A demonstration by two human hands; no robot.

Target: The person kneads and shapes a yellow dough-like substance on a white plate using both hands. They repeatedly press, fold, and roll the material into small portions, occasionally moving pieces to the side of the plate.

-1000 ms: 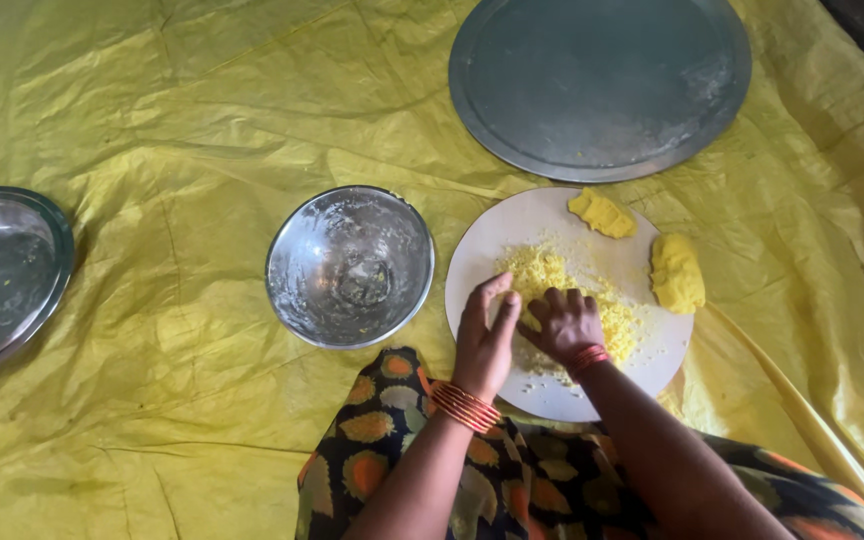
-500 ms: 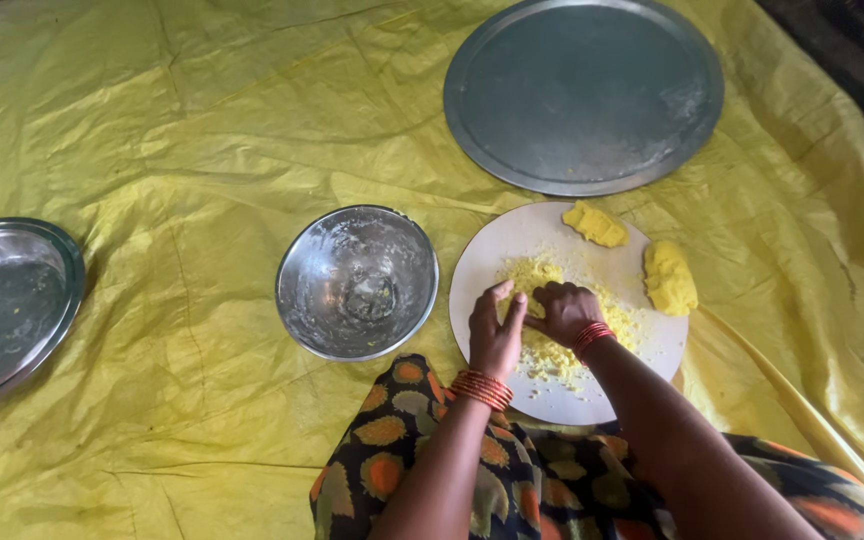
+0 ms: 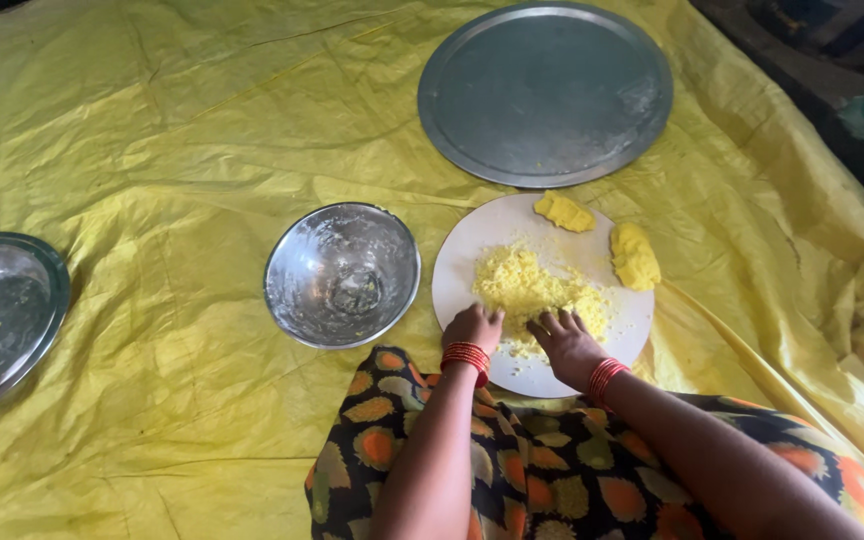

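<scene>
Shiny metal bowl (image 3: 342,273), dull metal tray (image 3: 545,92), crumbly yellow dough (image 3: 537,288), glossy plastic sheet (image 3: 172,130)

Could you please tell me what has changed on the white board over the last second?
The left hand and right hand, bunched together before, have parted and now rest flat at the crumbly yellow dough. The two dough lumps, steel bowl and large tray stayed put.

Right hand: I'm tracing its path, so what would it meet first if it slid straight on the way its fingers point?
The right hand points up the white round board; its fingers already touch the crumbly yellow dough, so it meets that pile first.
</scene>
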